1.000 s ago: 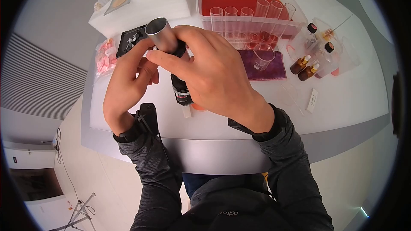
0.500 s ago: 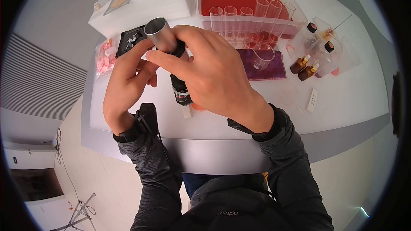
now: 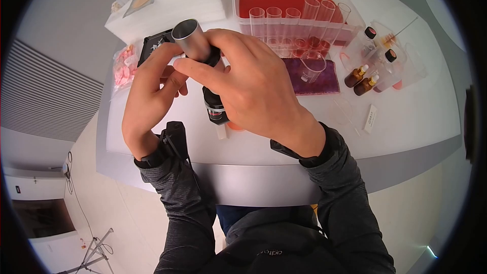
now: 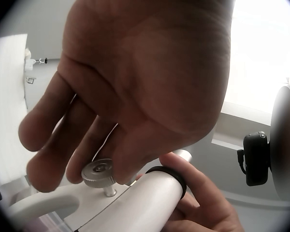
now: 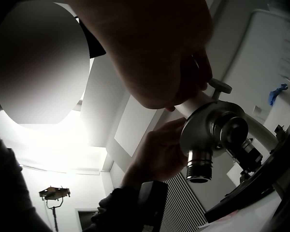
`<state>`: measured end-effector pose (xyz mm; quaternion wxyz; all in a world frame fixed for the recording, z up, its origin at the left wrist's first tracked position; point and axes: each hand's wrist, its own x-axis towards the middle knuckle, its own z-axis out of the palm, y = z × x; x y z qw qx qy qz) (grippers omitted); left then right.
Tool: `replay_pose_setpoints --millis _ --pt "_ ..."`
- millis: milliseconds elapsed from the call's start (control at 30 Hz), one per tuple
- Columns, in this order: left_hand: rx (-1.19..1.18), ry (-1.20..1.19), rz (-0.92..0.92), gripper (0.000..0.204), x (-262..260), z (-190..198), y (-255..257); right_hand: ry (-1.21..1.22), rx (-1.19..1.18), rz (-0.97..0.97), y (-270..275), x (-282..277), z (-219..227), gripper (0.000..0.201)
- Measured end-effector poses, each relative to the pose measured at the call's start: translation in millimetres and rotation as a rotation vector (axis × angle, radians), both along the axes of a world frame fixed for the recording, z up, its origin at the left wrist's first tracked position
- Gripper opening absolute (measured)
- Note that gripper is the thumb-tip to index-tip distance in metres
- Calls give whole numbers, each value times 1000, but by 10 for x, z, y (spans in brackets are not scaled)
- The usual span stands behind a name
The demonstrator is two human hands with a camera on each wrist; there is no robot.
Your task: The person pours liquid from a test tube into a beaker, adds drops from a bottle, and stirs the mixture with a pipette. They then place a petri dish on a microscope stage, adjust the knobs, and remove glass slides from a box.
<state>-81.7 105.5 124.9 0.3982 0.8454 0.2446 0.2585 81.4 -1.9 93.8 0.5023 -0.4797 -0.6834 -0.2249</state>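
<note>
Both hands are at the upper part of a microscope. In the head view its silver tube (image 3: 188, 35) rises open-ended above a black collar, and my right hand (image 3: 258, 86) grips the tube around that collar. My left hand (image 3: 149, 91) curves in from the left side. In the left wrist view its thumb and a finger pinch a knurled silver knob (image 4: 99, 174) beside the white tube (image 4: 150, 205); right-hand fingers wrap the tube near its black ring (image 4: 169, 176). The right wrist view shows the objective lens (image 5: 199, 166) and the black stage (image 5: 251, 183).
Behind stand several test tubes (image 3: 274, 25) before a plastic bin (image 3: 355, 15) of red liquid. To the right are brown dropper bottles (image 3: 356, 77), clear bottles (image 3: 389, 71) and a beaker (image 3: 312, 66) on a purple cloth (image 3: 324, 83). A bag (image 3: 126, 68) of pink pieces lies left.
My left hand's finger knuckles have risen slightly, covering more of the black stage. The right hand keeps its grip in nearly the same place.
</note>
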Motion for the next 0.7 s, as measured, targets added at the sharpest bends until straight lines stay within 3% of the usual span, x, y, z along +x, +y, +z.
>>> replay_pose_setpoints --millis 467,567,700 --pt "-42 22 -25 24 -8 22 0 -7 -4 0 -16 -3 26 43" --pt "-68 2 -46 23 -1 10 -2 -29 -12 -8 5 13 -22 61" --pt "-99 0 -57 23 -3 -3 16 -33 5 -16 16 18 -32 62"
